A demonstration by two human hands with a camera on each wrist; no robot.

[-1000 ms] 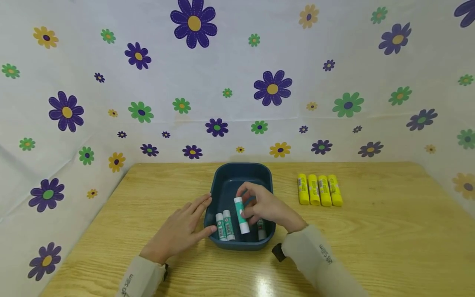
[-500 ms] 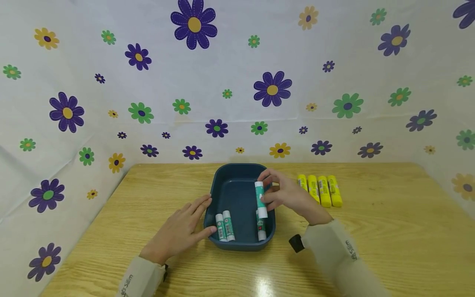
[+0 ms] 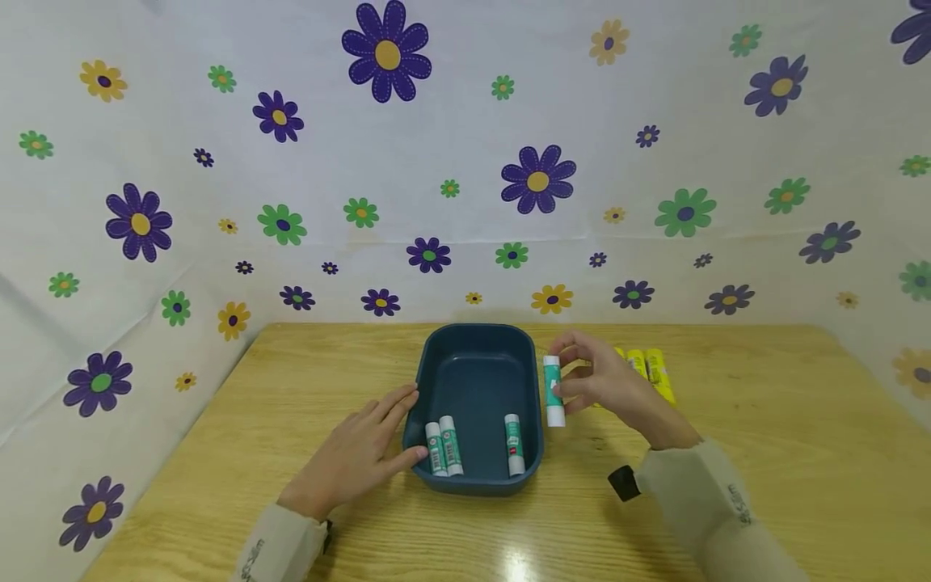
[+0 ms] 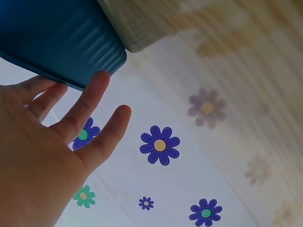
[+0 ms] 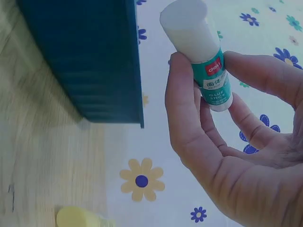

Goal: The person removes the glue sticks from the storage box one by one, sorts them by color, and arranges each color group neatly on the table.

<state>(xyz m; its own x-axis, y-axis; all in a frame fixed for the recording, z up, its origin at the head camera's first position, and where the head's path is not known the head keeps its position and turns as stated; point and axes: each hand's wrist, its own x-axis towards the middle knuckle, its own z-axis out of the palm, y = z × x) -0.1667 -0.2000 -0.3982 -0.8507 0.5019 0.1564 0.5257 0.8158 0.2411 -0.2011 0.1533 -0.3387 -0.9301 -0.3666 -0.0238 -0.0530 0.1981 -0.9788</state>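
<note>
My right hand [image 3: 604,384] pinches a green and white glue stick [image 3: 553,391] between thumb and fingers, just outside the right wall of a dark blue bin [image 3: 473,487]. In the right wrist view the label on this glue stick [image 5: 213,78] reads "glue stick", and the bin's wall [image 5: 90,61] stands beside it. My left hand [image 3: 352,453] rests its spread fingers on the bin's left rim; the left wrist view shows its fingers [image 4: 90,101] straight against the wall. Inside the bin lie two green glue sticks [image 3: 451,445] at the left and one more glue stick [image 3: 514,444] at the right.
Behind my right hand, several yellow glue sticks [image 3: 658,373] lie in a row on the wooden table [image 3: 764,453], partly hidden by the hand. A white flowered cloth [image 3: 465,137] hangs along the back and sides of the table.
My right hand has lifted the green glue stick from over the bin and carried it right, past the bin's right rim. The left hand has stayed at the left rim.
</note>
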